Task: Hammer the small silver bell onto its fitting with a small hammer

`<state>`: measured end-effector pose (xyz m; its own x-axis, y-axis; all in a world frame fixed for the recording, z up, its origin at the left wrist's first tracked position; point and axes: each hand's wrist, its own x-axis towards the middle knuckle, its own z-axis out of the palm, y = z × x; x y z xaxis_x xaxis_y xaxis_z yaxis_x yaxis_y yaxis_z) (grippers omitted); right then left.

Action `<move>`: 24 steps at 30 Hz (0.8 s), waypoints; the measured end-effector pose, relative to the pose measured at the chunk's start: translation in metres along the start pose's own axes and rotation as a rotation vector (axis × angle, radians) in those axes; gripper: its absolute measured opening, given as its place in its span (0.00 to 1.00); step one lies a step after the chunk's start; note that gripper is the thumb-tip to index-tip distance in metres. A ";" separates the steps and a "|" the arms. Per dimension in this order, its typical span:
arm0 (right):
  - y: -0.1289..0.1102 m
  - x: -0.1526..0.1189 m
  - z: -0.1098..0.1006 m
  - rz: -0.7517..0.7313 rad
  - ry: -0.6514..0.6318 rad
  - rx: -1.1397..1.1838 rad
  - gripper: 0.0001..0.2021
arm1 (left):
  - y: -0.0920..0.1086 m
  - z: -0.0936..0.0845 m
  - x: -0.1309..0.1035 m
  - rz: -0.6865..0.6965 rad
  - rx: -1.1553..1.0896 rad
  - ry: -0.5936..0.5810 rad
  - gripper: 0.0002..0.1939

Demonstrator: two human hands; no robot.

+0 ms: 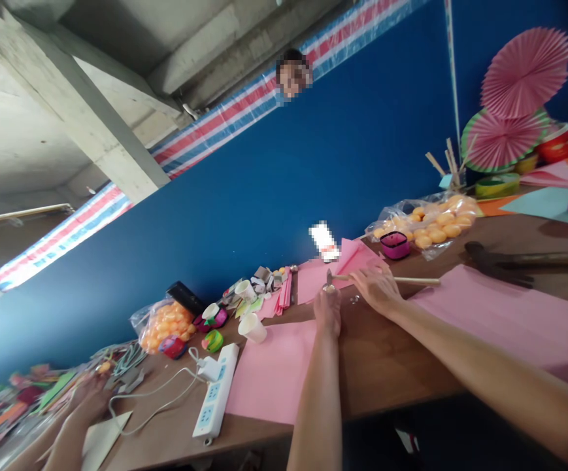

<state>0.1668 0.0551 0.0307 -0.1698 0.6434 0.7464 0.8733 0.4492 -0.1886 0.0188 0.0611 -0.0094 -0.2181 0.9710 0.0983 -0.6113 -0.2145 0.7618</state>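
My right hand (376, 288) is closed around the pale wooden handle of a small hammer (414, 280), which lies almost level over the table. At its left end, the dark metal head stands just above my left hand (327, 313). The fingers of that hand are pinched at a small shiny round metal piece (329, 288), directly under the head; whether the two touch I cannot tell. Tiny clear bits (355, 299) lie on the wood between my hands. A pink sheet (274, 373) is left of my left forearm, and another pink sheet (504, 320) lies beyond my right forearm.
A white power strip (216, 392) with a plugged-in charger and cable lies at left, near a white paper cup (253, 328). Bags of orange balls (438, 222) stand along the blue partition (244, 196). A larger hammer (523, 260) rests at right. Another person's hands (85, 396) work at far left.
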 end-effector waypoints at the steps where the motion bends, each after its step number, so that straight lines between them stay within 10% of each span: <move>1: 0.000 0.000 -0.001 0.006 -0.011 0.006 0.10 | 0.000 0.000 0.000 -0.001 0.005 -0.002 0.09; 24: -0.001 0.001 -0.007 -0.068 0.003 0.005 0.12 | 0.013 0.018 -0.011 -0.024 0.151 0.120 0.11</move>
<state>0.1687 0.0510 0.0363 -0.2271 0.6099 0.7593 0.8578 0.4944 -0.1405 0.0270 0.0492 0.0112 -0.2994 0.9541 0.0087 -0.4982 -0.1641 0.8514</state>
